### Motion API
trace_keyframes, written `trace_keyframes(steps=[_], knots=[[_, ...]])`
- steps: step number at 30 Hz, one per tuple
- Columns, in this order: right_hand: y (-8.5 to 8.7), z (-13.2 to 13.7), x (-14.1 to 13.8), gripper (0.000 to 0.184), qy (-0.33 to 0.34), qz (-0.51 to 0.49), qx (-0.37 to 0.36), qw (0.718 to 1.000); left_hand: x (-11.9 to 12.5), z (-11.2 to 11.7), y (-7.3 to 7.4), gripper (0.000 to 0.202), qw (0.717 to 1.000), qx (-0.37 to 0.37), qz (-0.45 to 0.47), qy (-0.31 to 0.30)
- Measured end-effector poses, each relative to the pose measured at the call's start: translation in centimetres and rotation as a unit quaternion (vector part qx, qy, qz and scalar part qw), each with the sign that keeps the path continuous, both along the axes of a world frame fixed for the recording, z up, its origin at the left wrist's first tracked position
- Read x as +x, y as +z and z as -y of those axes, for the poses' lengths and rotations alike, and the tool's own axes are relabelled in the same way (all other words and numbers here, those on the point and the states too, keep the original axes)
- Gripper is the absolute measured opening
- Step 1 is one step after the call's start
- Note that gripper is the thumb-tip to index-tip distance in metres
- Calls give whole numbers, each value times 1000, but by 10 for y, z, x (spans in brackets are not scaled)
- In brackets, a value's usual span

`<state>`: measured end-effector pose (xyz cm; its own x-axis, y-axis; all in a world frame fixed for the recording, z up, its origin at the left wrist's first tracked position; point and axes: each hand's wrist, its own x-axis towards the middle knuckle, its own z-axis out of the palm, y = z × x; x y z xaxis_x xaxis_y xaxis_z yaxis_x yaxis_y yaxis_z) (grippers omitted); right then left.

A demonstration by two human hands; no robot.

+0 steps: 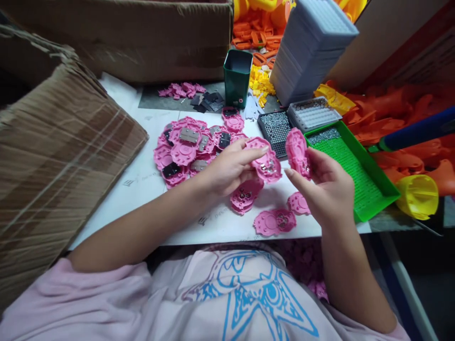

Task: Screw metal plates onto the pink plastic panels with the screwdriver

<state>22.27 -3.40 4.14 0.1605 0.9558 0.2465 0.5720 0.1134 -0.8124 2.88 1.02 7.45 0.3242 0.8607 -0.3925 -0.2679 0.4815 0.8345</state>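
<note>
My left hand (232,166) grips a pink plastic shell (267,166) with small metal parts inside, the thumb lying across its top. A second pink shell (295,144), tilted on edge, is pinched in my right hand (327,184). Under my left hand rests another pink shell (246,196) with shiny round metal pieces. Nearer the table's front edge lie a pink shell (270,223) with metal bits and a smaller-looking pink piece (299,203). Beyond my left forearm is a heap of pink shells (185,147), some bearing black or metal plates.
A green tray (368,177), a black perforated tray (275,128) with small metal parts, and a clear tray (314,113) stand right of centre. Behind are a dark green cup (237,78) and a tall stack of pale trays (311,52). A cardboard box (67,156) flanks the left.
</note>
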Motion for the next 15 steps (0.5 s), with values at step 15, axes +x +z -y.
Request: trace_keyframes(steps=[15], knots=[[-28,9,-9,54,73,362,-37,929,-81,32,-44,46,915,163,-363,61]])
